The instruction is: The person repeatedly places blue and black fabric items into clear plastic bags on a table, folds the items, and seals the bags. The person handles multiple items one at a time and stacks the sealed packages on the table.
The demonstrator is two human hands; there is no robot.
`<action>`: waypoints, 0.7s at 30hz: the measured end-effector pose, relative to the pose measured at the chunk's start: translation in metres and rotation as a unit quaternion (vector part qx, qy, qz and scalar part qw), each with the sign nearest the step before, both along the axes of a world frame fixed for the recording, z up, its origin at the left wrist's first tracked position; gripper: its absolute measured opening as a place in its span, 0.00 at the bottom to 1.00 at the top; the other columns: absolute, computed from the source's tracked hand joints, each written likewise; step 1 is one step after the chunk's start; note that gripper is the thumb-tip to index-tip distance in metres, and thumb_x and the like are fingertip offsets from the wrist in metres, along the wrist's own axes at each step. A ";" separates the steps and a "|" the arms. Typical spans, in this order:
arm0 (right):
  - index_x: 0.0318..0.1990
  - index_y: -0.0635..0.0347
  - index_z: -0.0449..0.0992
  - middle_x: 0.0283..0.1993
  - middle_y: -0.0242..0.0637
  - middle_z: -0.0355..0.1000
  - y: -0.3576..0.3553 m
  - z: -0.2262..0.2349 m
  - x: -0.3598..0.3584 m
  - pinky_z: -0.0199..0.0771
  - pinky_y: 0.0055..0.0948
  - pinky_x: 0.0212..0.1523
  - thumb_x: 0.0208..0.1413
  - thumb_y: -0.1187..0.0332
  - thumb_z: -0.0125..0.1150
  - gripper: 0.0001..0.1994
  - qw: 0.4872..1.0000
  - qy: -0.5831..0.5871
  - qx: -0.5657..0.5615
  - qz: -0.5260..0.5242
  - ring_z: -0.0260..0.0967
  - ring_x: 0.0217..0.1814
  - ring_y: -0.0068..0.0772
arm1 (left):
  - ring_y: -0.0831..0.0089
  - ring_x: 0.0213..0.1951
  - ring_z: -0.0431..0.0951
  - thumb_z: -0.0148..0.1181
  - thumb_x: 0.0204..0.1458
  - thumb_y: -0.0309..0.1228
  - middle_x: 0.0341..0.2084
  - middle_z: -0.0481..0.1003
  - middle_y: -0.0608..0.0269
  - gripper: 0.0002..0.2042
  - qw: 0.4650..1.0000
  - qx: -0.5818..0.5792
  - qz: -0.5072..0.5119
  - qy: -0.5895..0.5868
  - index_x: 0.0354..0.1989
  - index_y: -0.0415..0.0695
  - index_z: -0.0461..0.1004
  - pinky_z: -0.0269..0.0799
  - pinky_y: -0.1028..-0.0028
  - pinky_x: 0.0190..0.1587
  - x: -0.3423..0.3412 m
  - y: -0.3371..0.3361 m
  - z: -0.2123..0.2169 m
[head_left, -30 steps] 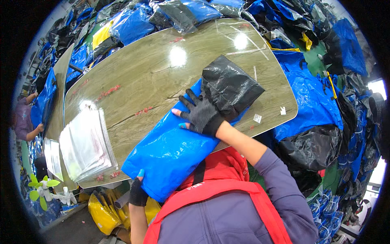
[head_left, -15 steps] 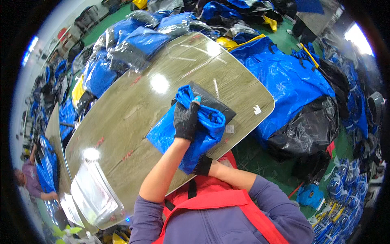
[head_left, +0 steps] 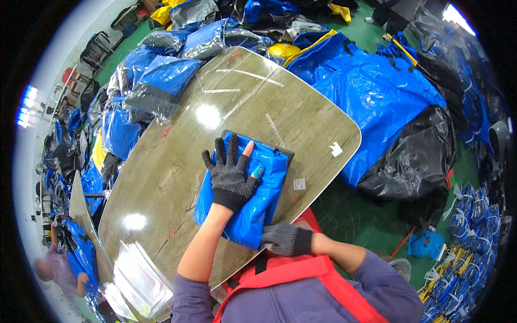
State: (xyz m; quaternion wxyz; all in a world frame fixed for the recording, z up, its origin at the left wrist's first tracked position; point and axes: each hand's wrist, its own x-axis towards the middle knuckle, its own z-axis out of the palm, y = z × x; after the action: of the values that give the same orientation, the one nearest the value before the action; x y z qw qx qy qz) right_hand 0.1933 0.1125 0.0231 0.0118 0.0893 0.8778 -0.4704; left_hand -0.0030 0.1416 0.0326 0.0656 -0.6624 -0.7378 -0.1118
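Note:
A folded blue plastic bag with a black edge lies on the near part of a glossy wood-grain table. My left hand, in a dark knit glove, lies flat on top of the bag with its fingers spread. My right hand, also gloved, is closed at the bag's near corner by the table edge and grips it.
A stack of clear plastic sleeves lies on the table's near left end. Heaps of blue bags and black bags surround the table on the green floor. Another person is at the far lower left.
The blue bag went from a large spread sheet with a black part to a compact folded packet. My left hand moved onto its top, and my right hand dropped to its near corner.

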 end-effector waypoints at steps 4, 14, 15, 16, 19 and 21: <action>0.53 0.60 0.71 0.53 0.54 0.70 0.059 0.038 0.004 0.64 0.48 0.57 0.52 0.54 0.55 0.25 0.950 0.172 0.169 -0.196 0.69 0.53 0.55 | 0.40 0.69 0.44 0.51 0.51 0.54 0.69 0.45 0.47 0.33 0.998 -0.057 -0.034 -0.003 0.67 0.61 0.56 0.34 0.34 0.63 -0.006 0.000 0.004; 0.68 0.51 0.55 0.66 0.47 0.59 0.124 -0.008 0.019 0.34 0.69 0.67 0.29 0.37 0.67 0.54 0.914 0.243 0.321 0.050 0.53 0.69 0.55 | 0.51 0.61 0.63 0.46 0.58 0.49 0.62 0.63 0.53 0.25 0.915 -0.071 -0.172 -0.359 0.61 0.54 0.67 0.55 0.62 0.64 -0.088 -0.005 -0.023; 0.61 0.48 0.65 0.62 0.48 0.65 0.123 -0.010 0.027 0.39 0.66 0.67 0.48 0.57 0.62 0.31 0.900 0.203 0.383 0.048 0.61 0.65 0.51 | 0.51 0.61 0.64 0.47 0.57 0.52 0.62 0.63 0.53 0.26 0.884 -0.073 -0.208 -0.412 0.61 0.53 0.67 0.56 0.62 0.64 -0.088 -0.018 -0.031; 0.61 0.49 0.66 0.61 0.45 0.66 0.122 -0.012 0.029 0.42 0.64 0.66 0.43 0.52 0.65 0.34 0.917 0.188 0.351 0.019 0.60 0.66 0.50 | 0.58 0.59 0.67 0.48 0.57 0.55 0.61 0.65 0.53 0.29 0.860 -0.082 -0.199 -0.462 0.62 0.52 0.66 0.59 0.62 0.62 -0.091 -0.033 -0.035; 0.57 0.56 0.69 0.59 0.44 0.68 0.120 -0.017 0.016 0.51 0.53 0.64 0.46 0.51 0.63 0.31 0.942 0.257 0.192 -0.099 0.61 0.65 0.45 | 0.64 0.58 0.68 0.50 0.57 0.54 0.57 0.68 0.52 0.29 0.622 -0.052 -0.131 -0.770 0.61 0.48 0.67 0.63 0.63 0.59 -0.078 -0.075 -0.040; 0.56 0.62 0.69 0.57 0.45 0.69 0.115 -0.020 -0.002 0.55 0.43 0.64 0.54 0.52 0.58 0.27 0.940 0.168 -0.031 -0.296 0.63 0.62 0.43 | 0.66 0.54 0.69 0.51 0.59 0.50 0.54 0.70 0.52 0.28 0.596 0.058 0.040 -0.800 0.60 0.42 0.65 0.66 0.66 0.56 -0.050 -0.091 -0.043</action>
State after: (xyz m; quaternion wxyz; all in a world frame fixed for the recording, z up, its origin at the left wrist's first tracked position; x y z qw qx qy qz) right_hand 0.1912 0.2273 0.0034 -0.2726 0.2650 0.7856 -0.4881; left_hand -0.0526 0.0505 -0.0103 -0.5084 -0.2719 -0.5119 -0.6369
